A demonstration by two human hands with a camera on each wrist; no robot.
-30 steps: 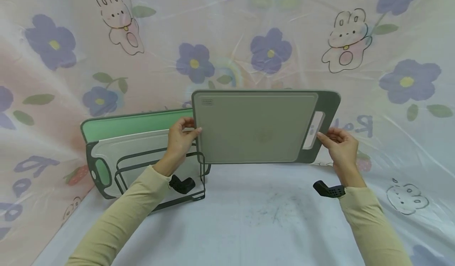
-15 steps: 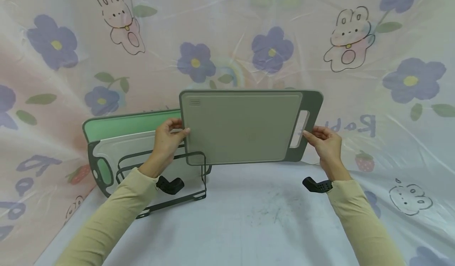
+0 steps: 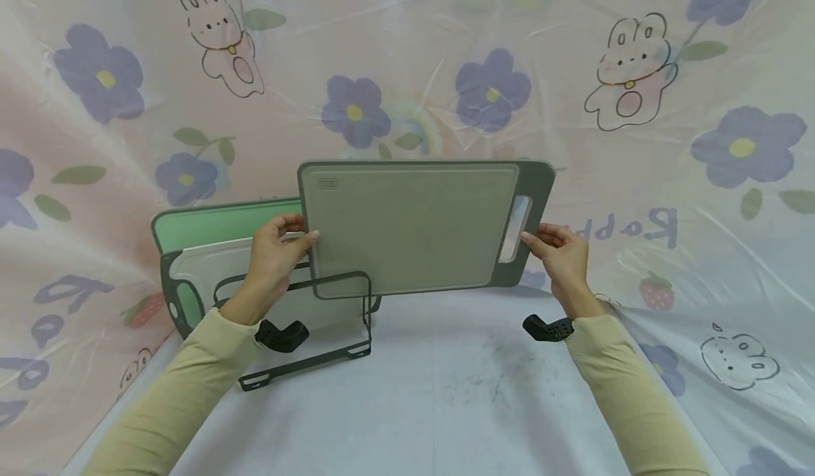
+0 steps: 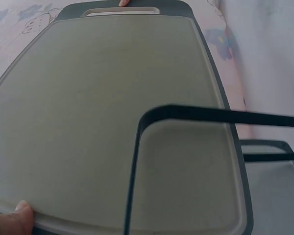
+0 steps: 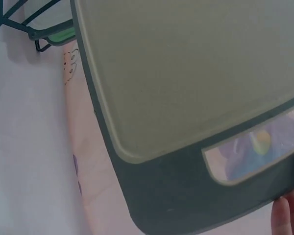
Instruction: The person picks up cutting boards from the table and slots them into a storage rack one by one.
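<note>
Hands at either end hold a grey-green cutting board (image 3: 410, 228) upright above the table (image 3: 458, 398), its broad face turned toward the person. The left hand (image 3: 275, 253) grips the board's left short edge, thumb laid on the front face and fingers curled behind; the left wrist view shows only that thumb tip pressed on the board's pale rim (image 4: 12, 223). The right hand (image 3: 560, 257) pinches the darker handle end, fingers closed round the outer border just beside the long handle slot (image 3: 514, 219); in the right wrist view the fingertips (image 5: 286, 215) sit on the dark border next to that slot, through which the patterned cloth shows. The board's lower left corner stands behind the front loop of a dark wire rack (image 3: 305, 327), whose base rests on the table; whether the board touches the wire cannot be told. In the left wrist view the same wire loop (image 4: 186, 115) crosses in front of the board's face. Further back in the rack a white cutting board with a dark rim (image 3: 210, 278) leans, and behind that a light green cutting board (image 3: 216, 225), both partly hidden by the left hand and the held board. A cloth printed with purple flowers and rabbits (image 3: 407, 73) hangs behind and to both sides. Beige sleeves (image 3: 191, 391) cover both forearms, and a black strap sits at each wrist.
</note>
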